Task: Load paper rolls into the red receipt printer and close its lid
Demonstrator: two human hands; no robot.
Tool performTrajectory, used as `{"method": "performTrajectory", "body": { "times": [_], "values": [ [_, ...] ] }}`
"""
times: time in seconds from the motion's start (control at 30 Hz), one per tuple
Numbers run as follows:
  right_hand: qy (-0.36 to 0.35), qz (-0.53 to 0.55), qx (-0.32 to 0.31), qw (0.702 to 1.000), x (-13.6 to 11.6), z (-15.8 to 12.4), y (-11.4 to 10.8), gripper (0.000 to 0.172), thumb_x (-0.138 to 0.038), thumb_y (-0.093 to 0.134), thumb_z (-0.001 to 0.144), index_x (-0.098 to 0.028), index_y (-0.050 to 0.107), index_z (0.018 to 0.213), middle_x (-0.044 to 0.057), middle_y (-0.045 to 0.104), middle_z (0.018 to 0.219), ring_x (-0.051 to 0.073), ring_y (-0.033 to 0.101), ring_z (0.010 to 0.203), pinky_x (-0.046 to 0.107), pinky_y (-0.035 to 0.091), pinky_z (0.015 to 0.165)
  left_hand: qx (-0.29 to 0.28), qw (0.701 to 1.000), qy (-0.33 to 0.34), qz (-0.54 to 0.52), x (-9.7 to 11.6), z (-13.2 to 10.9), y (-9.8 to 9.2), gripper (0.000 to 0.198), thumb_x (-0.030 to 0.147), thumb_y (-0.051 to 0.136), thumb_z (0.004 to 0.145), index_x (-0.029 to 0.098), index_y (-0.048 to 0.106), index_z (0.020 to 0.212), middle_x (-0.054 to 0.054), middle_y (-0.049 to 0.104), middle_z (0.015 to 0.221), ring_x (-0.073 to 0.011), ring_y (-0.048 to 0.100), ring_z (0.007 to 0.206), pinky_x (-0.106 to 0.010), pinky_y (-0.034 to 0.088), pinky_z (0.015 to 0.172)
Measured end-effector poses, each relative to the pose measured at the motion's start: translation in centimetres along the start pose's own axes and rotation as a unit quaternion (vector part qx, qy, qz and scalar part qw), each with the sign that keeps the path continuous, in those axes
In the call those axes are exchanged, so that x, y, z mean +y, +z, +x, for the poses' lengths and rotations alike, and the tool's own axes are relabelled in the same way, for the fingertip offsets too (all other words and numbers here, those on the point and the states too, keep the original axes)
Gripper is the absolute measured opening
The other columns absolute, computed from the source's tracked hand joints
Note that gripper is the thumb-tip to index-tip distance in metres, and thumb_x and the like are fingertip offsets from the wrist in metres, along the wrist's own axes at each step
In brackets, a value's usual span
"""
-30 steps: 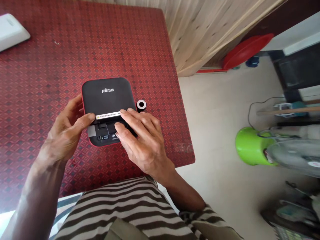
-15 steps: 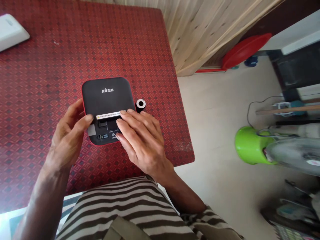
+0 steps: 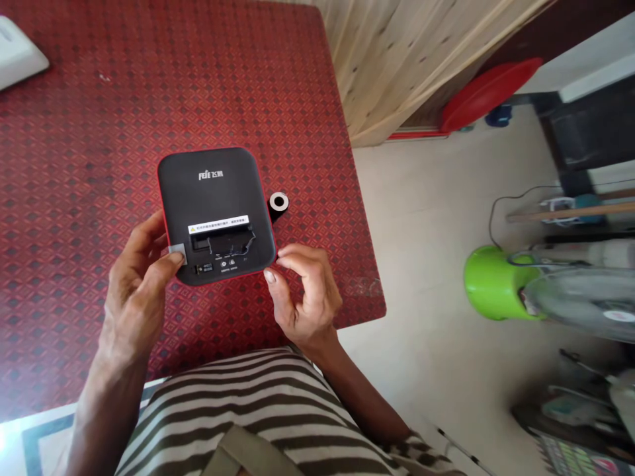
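Observation:
A black box-shaped device with a red rim [image 3: 213,198] lies on the red patterned tablecloth [image 3: 99,119]. A white warning strip and an open slot with small parts show on its near side. My left hand [image 3: 139,291] curls against its left edge, thumb pressed on a small grey tab at the corner. Just off the near right corner my right hand [image 3: 302,291] hovers with fingers curled, thumb and forefinger pinched toward each other with nothing visible between them. A small black ring piece with a white centre [image 3: 278,200] rests beside the device's right edge.
A white object [image 3: 14,56] lies at the table's far left corner. The table's right edge drops to a pale floor with a green fan base [image 3: 496,284], cables and a red basin [image 3: 486,96] by a wooden wall. My striped shirt fills the bottom.
My right hand has lifted off the device's slot and pulled back toward me, fingers curling in. The slot is now uncovered. My left hand slid down to the near left corner.

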State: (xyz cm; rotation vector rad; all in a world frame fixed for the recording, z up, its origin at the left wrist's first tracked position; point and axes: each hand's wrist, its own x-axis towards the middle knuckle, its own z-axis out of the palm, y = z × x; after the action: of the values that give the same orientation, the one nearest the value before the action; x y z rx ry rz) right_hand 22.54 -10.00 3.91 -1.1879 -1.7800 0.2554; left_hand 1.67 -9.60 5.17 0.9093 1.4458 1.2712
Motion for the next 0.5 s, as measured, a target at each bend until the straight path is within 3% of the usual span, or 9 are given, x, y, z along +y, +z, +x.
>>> {"method": "performTrajectory", "body": {
  "times": [0.27,0.5],
  "values": [
    [0.013,-0.007,-0.006,1.000,0.5,-0.3,0.1,0.015,-0.018,0.065,0.096,-0.020,0.059,0.109,0.012,0.073,0.110,0.021,0.073,0.101,0.039,0.063,0.087,0.049,0.998,0.022,-0.026,-0.4,-0.4,1.5,0.047,0.019,0.063,0.087,0.029,0.068,0.133,-0.001,0.071,0.132,-0.0190,0.066,0.119,-0.029,0.052,0.099],
    [0.052,0.022,0.006,0.998,0.2,-0.8,0.5,0.021,-0.023,0.067,0.094,-0.022,0.056,0.112,0.012,0.074,0.112,0.022,0.074,0.105,0.040,0.064,0.088,0.058,0.998,0.024,-0.025,-0.6,-0.5,1.8,0.048,0.019,0.061,0.088,0.028,0.066,0.135,-0.003,0.069,0.137,-0.0213,0.065,0.123,-0.033,0.052,0.103]
  ]
}}
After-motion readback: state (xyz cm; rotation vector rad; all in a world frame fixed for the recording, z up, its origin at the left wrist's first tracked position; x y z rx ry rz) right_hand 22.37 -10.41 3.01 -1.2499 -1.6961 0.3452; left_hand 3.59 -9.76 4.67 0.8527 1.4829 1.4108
